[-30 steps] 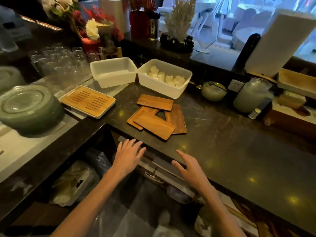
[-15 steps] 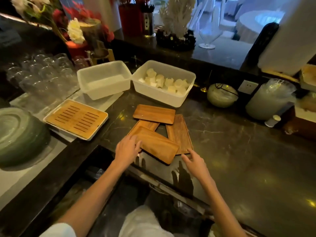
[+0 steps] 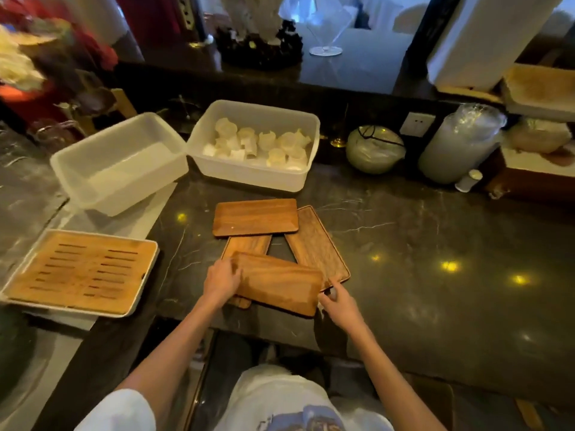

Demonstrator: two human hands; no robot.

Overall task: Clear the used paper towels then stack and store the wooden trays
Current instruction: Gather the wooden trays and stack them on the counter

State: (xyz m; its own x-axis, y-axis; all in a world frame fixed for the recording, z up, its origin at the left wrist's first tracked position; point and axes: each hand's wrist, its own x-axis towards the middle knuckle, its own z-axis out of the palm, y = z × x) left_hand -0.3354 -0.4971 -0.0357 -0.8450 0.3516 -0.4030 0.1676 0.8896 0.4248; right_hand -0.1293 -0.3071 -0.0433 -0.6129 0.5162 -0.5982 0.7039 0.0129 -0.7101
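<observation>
Several flat wooden trays lie overlapping on the dark marble counter (image 3: 435,244). The nearest tray (image 3: 278,283) rests across two others: a narrow one (image 3: 247,245) on the left and a darker one (image 3: 317,244) on the right. A fourth tray (image 3: 255,217) lies across the far ends. My left hand (image 3: 221,283) grips the nearest tray's left end. My right hand (image 3: 337,301) pinches its right corner. A white bin (image 3: 253,144) behind holds crumpled paper towels.
An empty white bin (image 3: 118,163) stands at the left. A slatted bamboo tray (image 3: 82,272) sits further left and nearer. A covered bowl (image 3: 375,149), a wrapped stack of cups (image 3: 460,144) and a small bottle (image 3: 468,180) line the back right.
Both hands rose from below the counter edge to the trays. They now hold the two ends of the nearest tray. The camera has moved closer.
</observation>
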